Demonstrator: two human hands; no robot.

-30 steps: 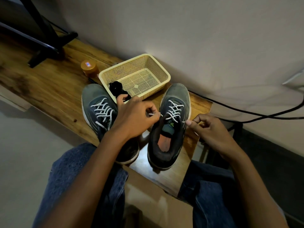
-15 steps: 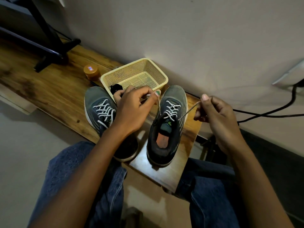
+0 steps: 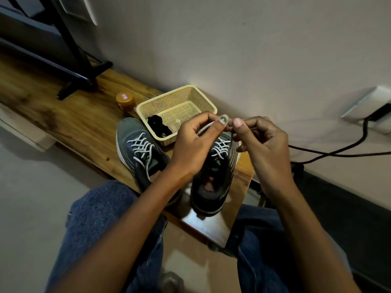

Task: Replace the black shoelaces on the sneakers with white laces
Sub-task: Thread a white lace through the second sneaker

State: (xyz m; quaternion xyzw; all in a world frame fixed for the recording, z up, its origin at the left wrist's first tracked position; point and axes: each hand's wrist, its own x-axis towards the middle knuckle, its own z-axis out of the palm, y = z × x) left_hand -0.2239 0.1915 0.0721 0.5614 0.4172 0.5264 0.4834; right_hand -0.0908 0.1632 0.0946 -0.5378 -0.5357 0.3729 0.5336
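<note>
On the wooden bench, two grey sneakers sit side by side, both wearing white laces. Above the right sneaker, the left hand and right hand meet thumb to thumb, each pinching a white lace end, and they block that shoe's toe. The left sneaker sits at 9 o'clock from it. The cream basket at 12 holds the black laces; an orange jar sits at its 9.
</note>
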